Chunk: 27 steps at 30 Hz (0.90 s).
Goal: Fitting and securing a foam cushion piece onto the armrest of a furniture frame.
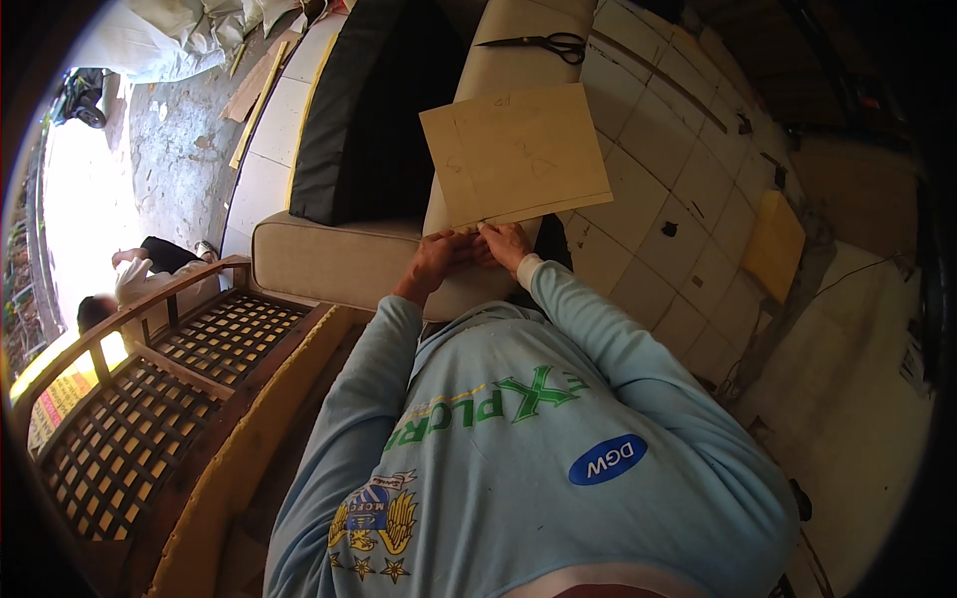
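A flat tan sheet of cardboard or stiff paper (518,149) with pencil lines and marks rests across the long beige padded piece (461,289). At its near edge, close to the left corner, both hands meet. My left hand (441,259) has its fingers bent and pointing toward the right one, its fingertips at the sheet's edge. My right hand (506,243) is closed beside it, with thumb and forefinger pinched at the same edge. What lies between the fingers is too small to make out. Beyond the sheet, black-handled scissors (553,45) lie on the beige padding.
Black upholstery (374,120) and a beige cushion (334,254) adjoin on the left. A wooden frame with woven dark webbing (130,429) stands at lower left, a person (164,284) behind it. A yellow foam block (774,244) is on the tiled floor (678,209) at right.
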{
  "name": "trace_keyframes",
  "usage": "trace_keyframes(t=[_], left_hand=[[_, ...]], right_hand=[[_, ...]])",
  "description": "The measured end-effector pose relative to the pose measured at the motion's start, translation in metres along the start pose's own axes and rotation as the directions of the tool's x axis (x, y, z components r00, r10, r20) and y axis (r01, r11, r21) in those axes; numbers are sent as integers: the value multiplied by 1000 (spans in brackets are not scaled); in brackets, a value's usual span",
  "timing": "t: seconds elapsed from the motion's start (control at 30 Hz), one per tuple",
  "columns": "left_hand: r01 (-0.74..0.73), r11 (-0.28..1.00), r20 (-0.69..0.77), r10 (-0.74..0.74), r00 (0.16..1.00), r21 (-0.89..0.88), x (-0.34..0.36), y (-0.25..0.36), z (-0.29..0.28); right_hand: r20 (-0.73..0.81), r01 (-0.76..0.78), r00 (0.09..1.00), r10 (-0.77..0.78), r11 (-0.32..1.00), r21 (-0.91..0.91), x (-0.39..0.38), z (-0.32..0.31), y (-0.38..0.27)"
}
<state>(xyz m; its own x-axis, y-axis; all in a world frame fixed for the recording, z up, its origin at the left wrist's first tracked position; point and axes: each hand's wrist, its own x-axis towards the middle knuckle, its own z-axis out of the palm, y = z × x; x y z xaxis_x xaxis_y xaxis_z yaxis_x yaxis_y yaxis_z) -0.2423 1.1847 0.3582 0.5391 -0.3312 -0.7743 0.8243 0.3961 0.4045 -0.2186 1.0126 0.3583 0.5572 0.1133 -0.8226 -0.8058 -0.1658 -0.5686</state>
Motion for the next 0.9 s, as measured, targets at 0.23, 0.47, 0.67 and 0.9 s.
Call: trace_keyframes(t=[0.23,0.47,0.67,0.9], left_hand=[[-21,1000,-27,21,999,-18,2,-4,-2],[8,1000,22,-8,1000,2,9,-7,-8],[1,1000,23,-1,1000,8,7,-7,-8],[4,999,-18,-4,1000,36,7,-5,-7]], right_hand=[[19,-73,997,72,997,39,2,-3,3],[137,10,990,-6,999,-31,13,-8,7],[170,-29,985,33,999,-26,8,-10,2],[189,-49,980,56,998,-42,4,-10,-4]])
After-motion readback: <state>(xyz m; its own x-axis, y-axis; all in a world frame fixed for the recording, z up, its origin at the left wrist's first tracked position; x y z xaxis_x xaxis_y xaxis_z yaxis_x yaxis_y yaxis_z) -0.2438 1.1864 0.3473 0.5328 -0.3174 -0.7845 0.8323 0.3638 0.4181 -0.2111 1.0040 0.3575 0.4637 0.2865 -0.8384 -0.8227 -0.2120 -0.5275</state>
